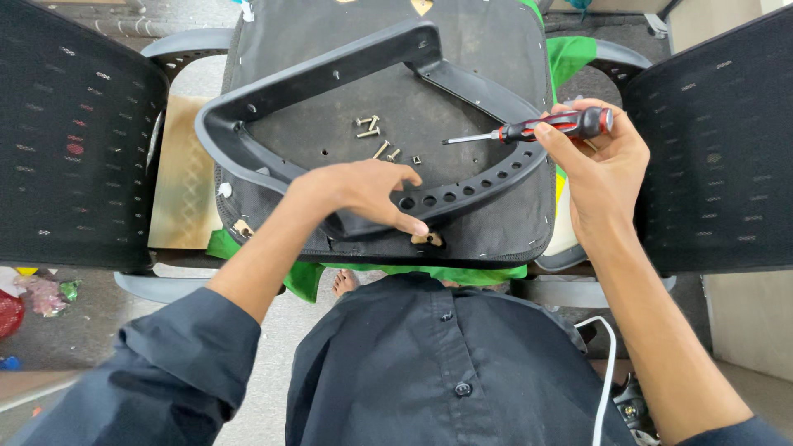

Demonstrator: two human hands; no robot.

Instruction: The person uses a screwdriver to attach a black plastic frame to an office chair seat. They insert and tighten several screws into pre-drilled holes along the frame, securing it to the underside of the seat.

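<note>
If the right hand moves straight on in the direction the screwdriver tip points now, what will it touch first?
The right hand holds a screwdriver pointing left, above the seat underside. Straight on, the tip would probably first reach the loose screws lying there, unless it passes above them; height is unclear in this view.
</note>
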